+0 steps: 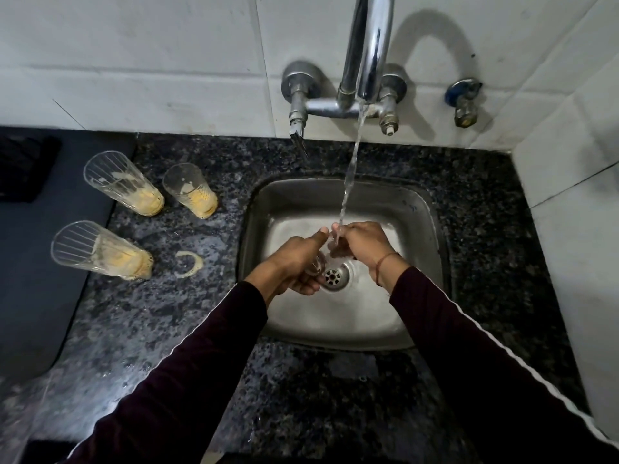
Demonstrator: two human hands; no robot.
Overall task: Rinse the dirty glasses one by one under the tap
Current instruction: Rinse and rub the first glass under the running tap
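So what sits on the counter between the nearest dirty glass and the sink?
A curved yellow residue ring on the granite, between the nearest glass and the sink; head view.

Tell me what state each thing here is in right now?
Tap: running.
Glass in hands: held under the stream, over the sink.
Left hand: grips the glass.
Right hand: fingers curled at its rim.
Three glasses on the counter: upright, yellow residue inside.
Counter: wet, ring-shaped stain.

You have three glasses (134, 212) standing on the bench (167, 329) left of the sink (335, 329); the tap (366, 48) is on the wall behind it.
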